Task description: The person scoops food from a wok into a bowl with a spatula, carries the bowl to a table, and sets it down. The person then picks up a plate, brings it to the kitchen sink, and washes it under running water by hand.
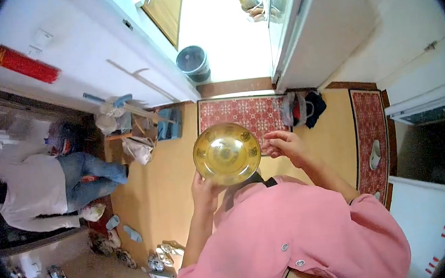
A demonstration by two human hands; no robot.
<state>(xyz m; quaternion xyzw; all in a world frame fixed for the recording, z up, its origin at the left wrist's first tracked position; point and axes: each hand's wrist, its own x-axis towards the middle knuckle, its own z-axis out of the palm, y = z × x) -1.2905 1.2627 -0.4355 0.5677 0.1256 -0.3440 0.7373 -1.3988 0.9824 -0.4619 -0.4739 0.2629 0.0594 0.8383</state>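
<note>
An amber see-through glass bowl (228, 154), with dark patterned patches round its inside, is held in front of my chest. My left hand (204, 191) grips its lower left rim, and some of the fingers are hidden beneath it. Close to the bowl's right edge is my right hand (284, 146), its fingers loosely bent and slightly apart. I see nothing in that hand, and a narrow gap seems to lie between its fingertips and the rim.
Ahead, a red patterned mat (241, 114) lies before a bright doorway, with a bin (193, 63) at its left. Bags (302, 110) sit at the mat's right end. To the left stands another person (37, 185). Slippers (132, 233) and shoes (164, 255) lie at lower left.
</note>
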